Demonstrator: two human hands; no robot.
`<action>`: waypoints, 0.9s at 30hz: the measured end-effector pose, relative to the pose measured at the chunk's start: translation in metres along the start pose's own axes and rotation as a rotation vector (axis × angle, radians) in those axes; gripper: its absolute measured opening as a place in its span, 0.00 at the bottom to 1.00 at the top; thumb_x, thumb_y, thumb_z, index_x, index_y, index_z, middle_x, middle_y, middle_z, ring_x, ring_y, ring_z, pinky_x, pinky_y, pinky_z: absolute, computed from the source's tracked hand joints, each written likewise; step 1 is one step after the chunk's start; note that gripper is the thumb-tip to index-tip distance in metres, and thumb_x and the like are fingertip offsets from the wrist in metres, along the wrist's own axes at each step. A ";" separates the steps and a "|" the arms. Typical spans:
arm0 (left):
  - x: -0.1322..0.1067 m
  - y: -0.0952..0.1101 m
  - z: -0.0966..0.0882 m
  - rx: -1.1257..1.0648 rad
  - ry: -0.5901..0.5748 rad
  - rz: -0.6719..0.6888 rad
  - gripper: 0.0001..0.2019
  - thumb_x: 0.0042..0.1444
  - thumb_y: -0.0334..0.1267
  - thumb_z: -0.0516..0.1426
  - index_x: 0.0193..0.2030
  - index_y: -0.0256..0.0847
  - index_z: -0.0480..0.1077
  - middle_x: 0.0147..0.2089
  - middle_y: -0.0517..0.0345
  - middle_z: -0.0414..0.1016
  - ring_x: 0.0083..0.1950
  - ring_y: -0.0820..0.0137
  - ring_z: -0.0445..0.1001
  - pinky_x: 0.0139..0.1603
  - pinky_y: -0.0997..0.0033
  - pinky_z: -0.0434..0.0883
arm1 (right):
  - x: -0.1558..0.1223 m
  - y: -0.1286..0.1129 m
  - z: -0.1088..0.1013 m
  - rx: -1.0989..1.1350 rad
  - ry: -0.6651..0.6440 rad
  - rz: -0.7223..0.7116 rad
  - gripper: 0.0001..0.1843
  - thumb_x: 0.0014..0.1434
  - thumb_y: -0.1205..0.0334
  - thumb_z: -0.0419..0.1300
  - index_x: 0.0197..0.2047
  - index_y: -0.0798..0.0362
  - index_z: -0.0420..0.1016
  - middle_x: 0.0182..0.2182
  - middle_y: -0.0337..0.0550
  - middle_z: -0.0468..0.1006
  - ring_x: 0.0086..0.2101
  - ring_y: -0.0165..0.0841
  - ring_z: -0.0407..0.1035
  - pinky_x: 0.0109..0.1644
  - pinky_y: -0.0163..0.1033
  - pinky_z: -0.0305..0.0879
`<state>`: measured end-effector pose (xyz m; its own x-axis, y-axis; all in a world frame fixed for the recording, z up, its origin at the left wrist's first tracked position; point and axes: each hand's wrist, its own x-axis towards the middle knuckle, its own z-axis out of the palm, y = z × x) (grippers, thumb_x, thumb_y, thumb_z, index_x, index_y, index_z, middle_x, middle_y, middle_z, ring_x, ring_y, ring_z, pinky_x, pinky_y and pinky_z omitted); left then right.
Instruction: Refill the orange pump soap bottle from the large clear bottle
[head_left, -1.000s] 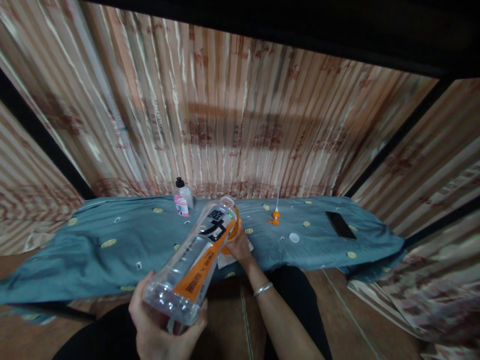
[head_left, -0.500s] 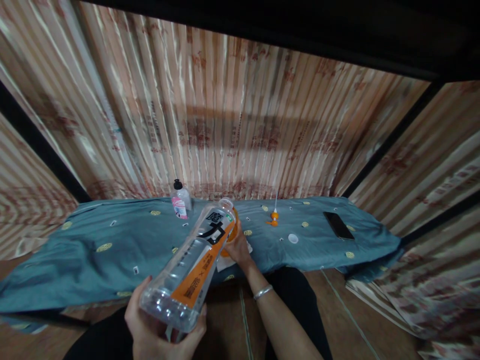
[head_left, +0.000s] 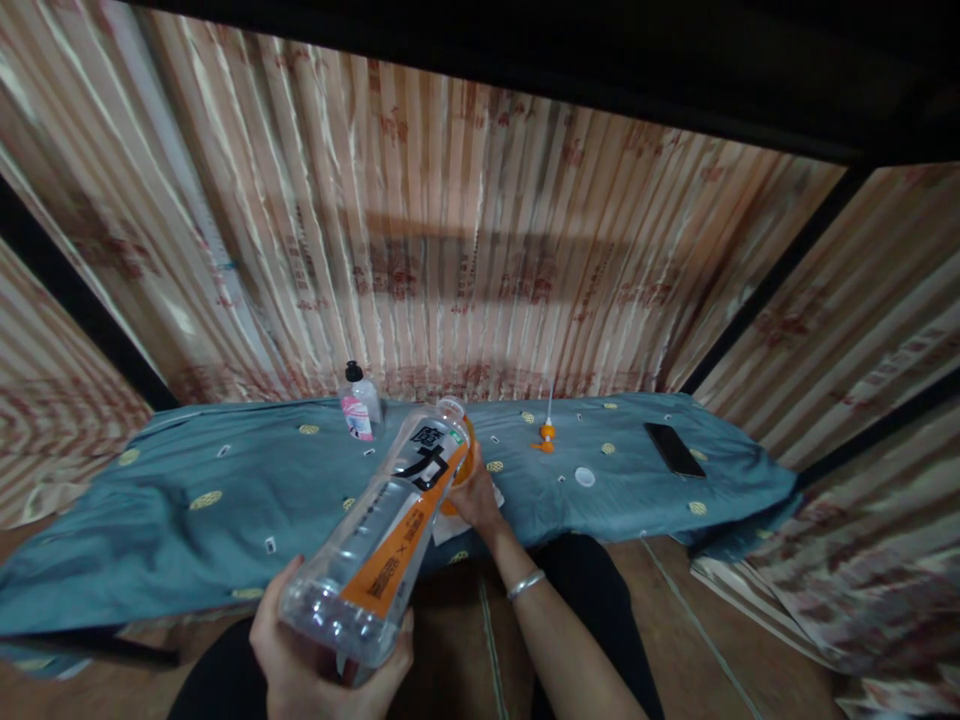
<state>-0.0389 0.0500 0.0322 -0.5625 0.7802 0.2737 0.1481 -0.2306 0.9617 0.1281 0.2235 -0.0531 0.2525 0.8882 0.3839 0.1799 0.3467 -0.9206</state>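
At the base of a tall clear plastic bottle (head_left: 396,520) with a black-lettered, orange-striped label, the left hand (head_left: 304,680) is wrapped, thumb on one side and fingers on the other. The bottle slants above a teal patterned cloth (head_left: 247,475), its mouth pointing away from the person. Behind the bottle's neck, the right hand (head_left: 478,496), with a silver bangle (head_left: 526,585) at its wrist, curls around an orange container (head_left: 469,466); most of it is hidden, so whether it touches the bottle cannot be told. Just right of the bottle, a white sheet (head_left: 451,530) shows below the right hand. Farther right of it lie an orange pump head (head_left: 547,435) with its thin pale tube pointing up, a flat round white disc (head_left: 585,477) and, farthest, a black rectangular phone (head_left: 673,450). Left of the bottle's neck stands a pale squeeze flask (head_left: 361,408) with a black cap and pink label.
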 end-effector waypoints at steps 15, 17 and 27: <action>-0.001 0.009 0.001 0.022 -0.016 -0.042 0.55 0.39 0.59 0.77 0.73 0.49 0.63 0.58 0.49 0.78 0.45 0.57 0.83 0.30 0.68 0.80 | 0.000 -0.005 -0.001 0.017 -0.019 0.022 0.43 0.46 0.59 0.77 0.65 0.48 0.70 0.53 0.49 0.88 0.49 0.48 0.86 0.57 0.53 0.85; 0.000 0.006 0.000 0.034 -0.016 -0.057 0.56 0.39 0.61 0.77 0.73 0.49 0.63 0.59 0.48 0.78 0.45 0.58 0.83 0.30 0.68 0.79 | 0.000 -0.005 -0.001 -0.010 -0.016 0.030 0.44 0.47 0.59 0.76 0.66 0.48 0.70 0.52 0.48 0.89 0.48 0.48 0.87 0.56 0.53 0.85; 0.005 -0.001 -0.001 0.006 0.008 -0.050 0.58 0.34 0.58 0.79 0.73 0.47 0.65 0.58 0.49 0.79 0.44 0.58 0.83 0.29 0.69 0.79 | 0.001 0.000 -0.002 0.025 -0.049 0.011 0.42 0.47 0.59 0.77 0.64 0.47 0.68 0.53 0.48 0.88 0.48 0.46 0.86 0.56 0.50 0.84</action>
<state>-0.0423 0.0533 0.0329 -0.5759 0.7859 0.2251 0.1244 -0.1879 0.9743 0.1299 0.2242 -0.0529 0.2069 0.9057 0.3700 0.1535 0.3434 -0.9266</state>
